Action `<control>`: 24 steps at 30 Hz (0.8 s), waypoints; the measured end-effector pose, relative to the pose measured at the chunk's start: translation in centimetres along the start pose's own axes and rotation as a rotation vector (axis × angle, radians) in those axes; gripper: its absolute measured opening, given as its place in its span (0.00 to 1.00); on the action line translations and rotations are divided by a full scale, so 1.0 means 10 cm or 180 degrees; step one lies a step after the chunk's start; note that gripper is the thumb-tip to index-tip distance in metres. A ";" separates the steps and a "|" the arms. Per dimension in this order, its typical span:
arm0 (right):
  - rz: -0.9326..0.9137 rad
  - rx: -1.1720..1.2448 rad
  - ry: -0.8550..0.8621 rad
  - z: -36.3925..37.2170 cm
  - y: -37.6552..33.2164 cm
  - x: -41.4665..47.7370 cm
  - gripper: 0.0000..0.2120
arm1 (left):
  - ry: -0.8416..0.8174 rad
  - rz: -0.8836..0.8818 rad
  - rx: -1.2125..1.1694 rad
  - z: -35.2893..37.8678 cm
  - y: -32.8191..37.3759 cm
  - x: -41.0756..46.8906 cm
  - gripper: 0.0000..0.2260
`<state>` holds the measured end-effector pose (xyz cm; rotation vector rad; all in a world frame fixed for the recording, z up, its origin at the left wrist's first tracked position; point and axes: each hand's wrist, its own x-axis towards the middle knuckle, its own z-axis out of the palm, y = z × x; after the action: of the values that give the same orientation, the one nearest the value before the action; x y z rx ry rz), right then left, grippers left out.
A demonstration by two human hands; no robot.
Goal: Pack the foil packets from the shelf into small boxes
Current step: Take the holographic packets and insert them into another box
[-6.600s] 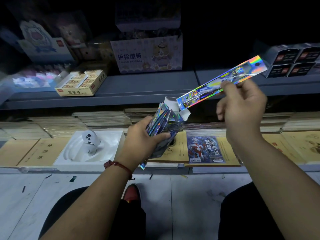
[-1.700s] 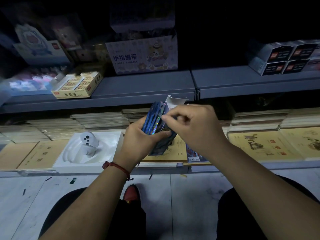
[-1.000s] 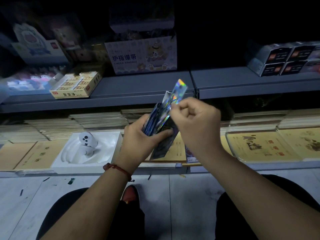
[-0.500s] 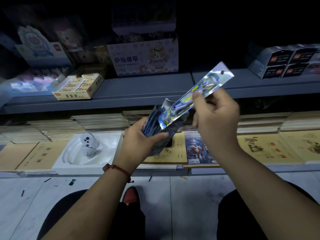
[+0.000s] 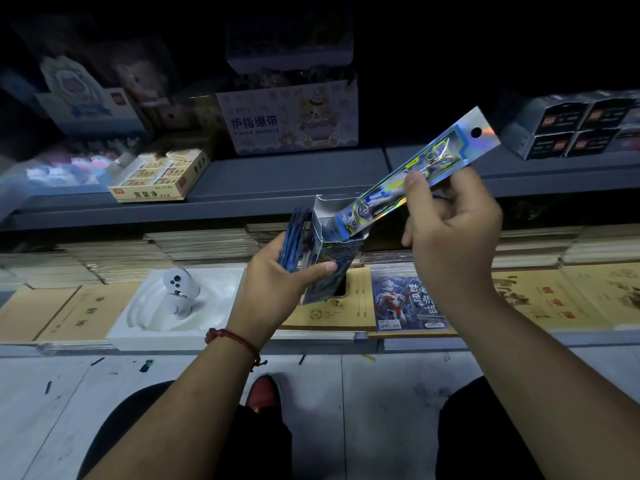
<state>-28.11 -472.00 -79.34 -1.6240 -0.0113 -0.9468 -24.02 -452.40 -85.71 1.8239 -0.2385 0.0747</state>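
The right hand (image 5: 453, 237), raised, pinches 1 long foil packet (image 5: 415, 174) under its thumb, the packet's lower end down-left of the fingers at the open mouth of the small box (image 5: 329, 247). The left hand (image 5: 277, 275) grips that box and the spare packets (image 5: 294, 237) with its thumb across the front.

Head-worn camera faces forward-down, close before shelves (image 5: 277, 174).

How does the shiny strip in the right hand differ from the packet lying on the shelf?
The foil packet pinched by the right hand is long, narrow and holographic; the shelf packet is wider and shows a red-and-silver figure. The foil packet slants upward, its lower end in the open small box; the shelf packet lies flat on notebooks. Both look glossy.
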 end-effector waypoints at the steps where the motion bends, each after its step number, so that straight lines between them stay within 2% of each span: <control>1: -0.0044 -0.0075 -0.0053 0.01 -0.01 -0.01 0.07 | -0.0003 0.0007 -0.0003 0.00 0.01 0.00 0.17; 8: -0.0201 -0.0372 -0.0213 0.03 0.07 -0.05 0.11 | -0.0016 0.0017 -0.0022 -0.01 0.03 -0.02 0.18; 12: -0.0304 -0.0244 0.0077 0.03 -0.06 -0.05 0.06 | -0.0051 0.0015 -0.0081 -0.02 0.05 -0.02 0.18; 16: -0.0359 -0.0174 0.0286 0.02 -0.13 -0.04 0.06 | -0.0056 -0.0043 -0.0162 -0.02 0.04 -0.01 0.17; 24: -0.0385 -0.0296 -0.0051 0.06 -0.09 -0.08 0.07 | -0.0082 -0.0087 -0.0247 -0.01 0.00 0.01 0.19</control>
<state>-28.75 -470.83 -79.05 -1.7321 -0.0784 -1.0399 -23.96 -452.31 -85.65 1.7514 -0.2315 0.0223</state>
